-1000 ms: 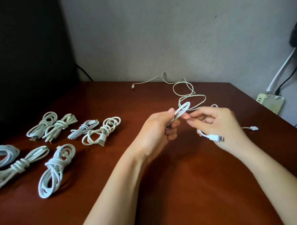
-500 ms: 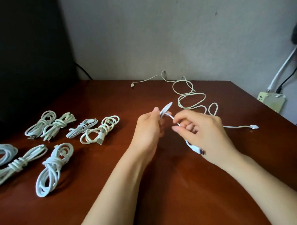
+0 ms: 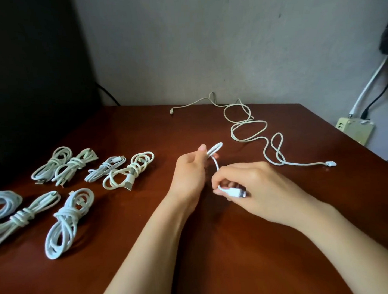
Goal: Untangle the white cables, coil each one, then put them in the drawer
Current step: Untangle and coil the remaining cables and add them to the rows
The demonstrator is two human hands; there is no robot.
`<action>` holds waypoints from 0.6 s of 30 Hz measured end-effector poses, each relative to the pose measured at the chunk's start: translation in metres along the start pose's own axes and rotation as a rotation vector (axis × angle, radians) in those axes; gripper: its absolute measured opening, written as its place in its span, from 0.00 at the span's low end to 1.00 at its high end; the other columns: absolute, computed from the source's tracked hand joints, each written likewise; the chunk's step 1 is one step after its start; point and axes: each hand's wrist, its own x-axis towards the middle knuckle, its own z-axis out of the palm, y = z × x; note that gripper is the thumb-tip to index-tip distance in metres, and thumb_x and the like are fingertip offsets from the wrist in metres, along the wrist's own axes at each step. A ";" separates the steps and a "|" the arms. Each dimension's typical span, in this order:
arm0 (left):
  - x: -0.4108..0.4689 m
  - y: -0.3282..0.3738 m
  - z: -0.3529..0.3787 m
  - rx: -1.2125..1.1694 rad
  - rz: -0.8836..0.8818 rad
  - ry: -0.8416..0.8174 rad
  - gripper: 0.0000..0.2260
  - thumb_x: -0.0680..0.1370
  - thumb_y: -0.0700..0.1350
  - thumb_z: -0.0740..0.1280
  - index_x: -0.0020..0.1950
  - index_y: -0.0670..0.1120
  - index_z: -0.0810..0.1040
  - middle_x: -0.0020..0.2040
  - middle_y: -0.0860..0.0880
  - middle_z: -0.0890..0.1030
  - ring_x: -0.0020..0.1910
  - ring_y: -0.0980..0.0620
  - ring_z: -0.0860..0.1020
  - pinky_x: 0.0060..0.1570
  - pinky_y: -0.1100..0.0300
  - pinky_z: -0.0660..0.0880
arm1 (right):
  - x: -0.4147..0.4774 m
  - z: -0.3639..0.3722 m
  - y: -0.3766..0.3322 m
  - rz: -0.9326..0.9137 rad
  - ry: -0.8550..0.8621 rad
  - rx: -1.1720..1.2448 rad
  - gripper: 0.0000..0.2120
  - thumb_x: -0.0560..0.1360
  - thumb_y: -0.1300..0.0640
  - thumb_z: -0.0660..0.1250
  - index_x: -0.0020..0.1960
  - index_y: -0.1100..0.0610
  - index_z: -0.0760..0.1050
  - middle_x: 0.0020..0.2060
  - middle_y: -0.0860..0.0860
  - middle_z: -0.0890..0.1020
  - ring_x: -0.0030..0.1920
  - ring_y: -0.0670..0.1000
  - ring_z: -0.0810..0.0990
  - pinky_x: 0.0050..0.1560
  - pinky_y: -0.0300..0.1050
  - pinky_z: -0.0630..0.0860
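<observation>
Now our left hand (image 3: 189, 171) grips the folded cable (image 3: 215, 148), our right hand (image 3: 261, 184) pinches its plug (image 3: 235, 192); we count seven coiled bundles (image 3: 65, 215), one loose cable (image 3: 248, 131).

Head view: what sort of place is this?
Likely a home room or small office, not a lab: a reddish-brown wooden table set against a bare grey wall, and what looks like a power strip at the right with cords running into it.
</observation>
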 end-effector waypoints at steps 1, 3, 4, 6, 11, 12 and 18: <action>-0.001 -0.002 0.000 0.100 0.052 -0.006 0.22 0.83 0.49 0.56 0.38 0.37 0.76 0.30 0.45 0.69 0.30 0.50 0.66 0.34 0.57 0.64 | 0.000 -0.001 -0.001 -0.034 0.009 -0.009 0.05 0.73 0.62 0.70 0.45 0.53 0.77 0.34 0.39 0.72 0.34 0.39 0.71 0.33 0.36 0.71; -0.002 -0.004 -0.001 0.278 0.150 -0.040 0.22 0.83 0.50 0.57 0.35 0.36 0.70 0.30 0.45 0.69 0.32 0.49 0.66 0.36 0.55 0.64 | -0.001 0.000 -0.004 -0.094 0.015 -0.033 0.03 0.72 0.63 0.69 0.43 0.56 0.78 0.33 0.41 0.73 0.33 0.39 0.69 0.33 0.32 0.67; -0.003 -0.005 -0.001 0.352 0.192 -0.072 0.21 0.83 0.49 0.58 0.33 0.39 0.69 0.29 0.48 0.70 0.31 0.51 0.66 0.36 0.57 0.64 | -0.001 0.000 -0.004 -0.116 0.023 -0.043 0.03 0.72 0.64 0.69 0.43 0.57 0.78 0.33 0.43 0.74 0.33 0.40 0.68 0.33 0.31 0.66; -0.007 -0.004 -0.001 0.506 0.281 -0.147 0.18 0.82 0.45 0.60 0.31 0.49 0.69 0.30 0.53 0.73 0.30 0.57 0.68 0.35 0.62 0.65 | -0.002 -0.001 -0.004 -0.124 0.084 -0.023 0.03 0.72 0.64 0.69 0.42 0.58 0.78 0.33 0.45 0.75 0.33 0.43 0.70 0.35 0.31 0.67; -0.011 -0.001 0.006 0.624 0.422 -0.241 0.17 0.80 0.38 0.60 0.33 0.52 0.71 0.40 0.44 0.77 0.38 0.51 0.71 0.40 0.61 0.67 | -0.001 -0.014 0.004 -0.079 0.419 -0.028 0.04 0.74 0.61 0.69 0.43 0.62 0.79 0.31 0.45 0.77 0.34 0.44 0.76 0.37 0.31 0.72; -0.011 -0.001 0.009 0.634 0.427 -0.252 0.15 0.82 0.40 0.58 0.36 0.48 0.73 0.41 0.43 0.77 0.39 0.50 0.72 0.43 0.59 0.67 | -0.001 -0.015 0.006 -0.055 0.478 -0.029 0.06 0.74 0.59 0.68 0.43 0.62 0.79 0.30 0.46 0.78 0.34 0.45 0.78 0.37 0.32 0.73; -0.018 -0.004 0.021 0.637 0.388 -0.374 0.17 0.83 0.45 0.56 0.36 0.46 0.72 0.37 0.47 0.73 0.36 0.53 0.69 0.42 0.59 0.65 | 0.003 -0.012 0.015 0.278 0.569 0.368 0.07 0.75 0.65 0.68 0.39 0.59 0.74 0.28 0.49 0.79 0.28 0.44 0.80 0.33 0.32 0.73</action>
